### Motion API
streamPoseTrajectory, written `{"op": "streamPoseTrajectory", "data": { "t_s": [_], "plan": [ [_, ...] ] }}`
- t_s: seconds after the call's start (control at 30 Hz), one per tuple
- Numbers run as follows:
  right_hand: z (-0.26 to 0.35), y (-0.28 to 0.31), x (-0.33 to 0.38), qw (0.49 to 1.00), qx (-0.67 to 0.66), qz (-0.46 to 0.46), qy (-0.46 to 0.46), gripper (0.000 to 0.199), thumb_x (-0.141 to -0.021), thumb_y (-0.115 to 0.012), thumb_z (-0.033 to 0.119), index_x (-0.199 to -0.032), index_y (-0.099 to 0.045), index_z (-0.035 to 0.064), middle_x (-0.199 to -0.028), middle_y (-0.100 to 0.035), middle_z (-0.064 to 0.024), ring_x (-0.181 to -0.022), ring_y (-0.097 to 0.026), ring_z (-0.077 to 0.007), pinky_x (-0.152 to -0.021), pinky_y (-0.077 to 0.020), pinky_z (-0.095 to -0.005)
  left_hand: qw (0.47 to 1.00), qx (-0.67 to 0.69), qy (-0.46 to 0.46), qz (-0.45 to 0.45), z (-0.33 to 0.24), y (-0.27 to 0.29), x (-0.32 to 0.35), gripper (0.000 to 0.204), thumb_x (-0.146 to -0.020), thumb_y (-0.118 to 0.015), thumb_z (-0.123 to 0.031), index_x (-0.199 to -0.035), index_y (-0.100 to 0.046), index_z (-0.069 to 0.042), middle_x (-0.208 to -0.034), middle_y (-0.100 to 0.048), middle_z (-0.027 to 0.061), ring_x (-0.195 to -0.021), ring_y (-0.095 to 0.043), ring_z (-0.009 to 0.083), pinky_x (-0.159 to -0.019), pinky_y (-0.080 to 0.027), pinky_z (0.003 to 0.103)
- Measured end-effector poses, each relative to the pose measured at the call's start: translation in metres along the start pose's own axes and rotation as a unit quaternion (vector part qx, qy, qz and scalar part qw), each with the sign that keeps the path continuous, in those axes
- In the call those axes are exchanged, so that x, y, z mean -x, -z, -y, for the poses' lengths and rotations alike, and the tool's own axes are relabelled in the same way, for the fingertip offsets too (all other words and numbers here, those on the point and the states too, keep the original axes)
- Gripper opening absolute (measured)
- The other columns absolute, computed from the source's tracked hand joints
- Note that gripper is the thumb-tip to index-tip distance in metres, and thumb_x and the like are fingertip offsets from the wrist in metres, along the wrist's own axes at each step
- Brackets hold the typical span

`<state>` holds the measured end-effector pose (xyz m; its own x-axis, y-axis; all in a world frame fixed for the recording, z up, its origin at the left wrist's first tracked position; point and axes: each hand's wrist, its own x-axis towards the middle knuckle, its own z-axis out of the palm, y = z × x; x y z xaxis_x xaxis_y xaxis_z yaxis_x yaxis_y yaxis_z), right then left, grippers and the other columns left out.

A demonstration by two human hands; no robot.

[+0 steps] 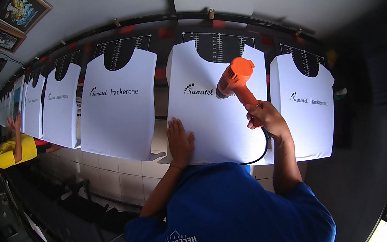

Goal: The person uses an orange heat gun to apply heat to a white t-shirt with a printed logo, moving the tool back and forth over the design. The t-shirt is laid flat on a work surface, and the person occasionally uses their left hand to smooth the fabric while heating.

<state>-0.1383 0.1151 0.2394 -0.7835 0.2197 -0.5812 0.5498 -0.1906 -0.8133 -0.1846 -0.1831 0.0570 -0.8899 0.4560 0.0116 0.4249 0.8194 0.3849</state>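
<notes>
A white T-shirt (212, 118) with a dark printed logo lies flat on a printing board right in front of me. My left hand (179, 142) rests flat on its lower left part, fingers spread. My right hand (265, 118) grips the handle of an orange heat gun (234, 79), whose nozzle points left and down at the printed logo. A black cord (262, 151) loops down from the gun's handle over the shirt's lower edge.
Several more white shirts on boards run in a row: one to the right (305, 107), one to the left (120, 110), others beyond (59, 113). A person in a yellow shirt (11, 150) works at the far left. A tiled floor (113, 174) shows below.
</notes>
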Motion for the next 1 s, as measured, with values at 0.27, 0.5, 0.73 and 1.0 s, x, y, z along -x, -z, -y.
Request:
{"op": "streamPoseTrajectory", "data": {
  "t_s": [0.27, 0.5, 0.73, 1.0],
  "plan": [
    [-0.005, -0.007, -0.010, 1.000, 0.018, -0.007, 0.018, 0.037, -0.094, -0.065, 0.036, -0.101, -0.058, -0.0001, -0.073, -0.059, -0.0031, -0.058, -0.063, -0.0123, -0.057, -0.0526, -0.0253, 0.999, 0.030, -0.013, 0.009, 0.009, 0.001, 0.013, 0.069, -0.096, -0.051, -0.033, -0.144, -0.030, 0.011, -0.154, -0.026, 0.0274, -0.145, -0.020, 0.0437, -0.118, -0.016, 0.053],
    [-0.001, -0.034, -0.002, 0.998, 0.009, -0.064, 0.012, 0.030, -0.094, -0.063, 0.028, -0.094, -0.060, -0.0013, -0.074, -0.059, -0.0037, -0.059, -0.063, -0.0124, -0.058, -0.0537, -0.0257, 0.999, 0.044, -0.004, -0.026, 0.041, 0.023, 0.001, 0.071, -0.096, -0.051, -0.035, -0.146, -0.027, 0.011, -0.154, -0.026, 0.0285, -0.144, -0.021, 0.0463, -0.117, -0.017, 0.055],
    [0.000, -0.076, -0.001, 0.995, -0.030, -0.089, 0.013, 0.032, -0.094, -0.062, 0.028, -0.098, -0.058, -0.0037, -0.075, -0.059, -0.0038, -0.059, -0.063, -0.0131, -0.059, -0.0538, -0.0258, 0.994, 0.000, 0.059, -0.090, 0.136, 0.055, -0.028, 0.069, -0.097, -0.051, -0.031, -0.146, -0.026, 0.011, -0.154, -0.024, 0.0295, -0.144, -0.019, 0.0474, -0.117, -0.016, 0.056],
    [0.000, -0.101, -0.007, 0.992, 0.006, -0.129, 0.008, 0.032, -0.094, -0.063, 0.026, -0.098, -0.060, -0.0054, -0.077, -0.060, -0.0051, -0.060, -0.063, -0.0134, -0.057, -0.0536, -0.0257, 0.974, -0.078, 0.159, -0.142, 0.275, 0.081, -0.052, 0.071, -0.098, -0.050, -0.033, -0.147, -0.024, 0.010, -0.155, -0.023, 0.0281, -0.144, -0.020, 0.0455, -0.118, -0.015, 0.054]
  ]
}}
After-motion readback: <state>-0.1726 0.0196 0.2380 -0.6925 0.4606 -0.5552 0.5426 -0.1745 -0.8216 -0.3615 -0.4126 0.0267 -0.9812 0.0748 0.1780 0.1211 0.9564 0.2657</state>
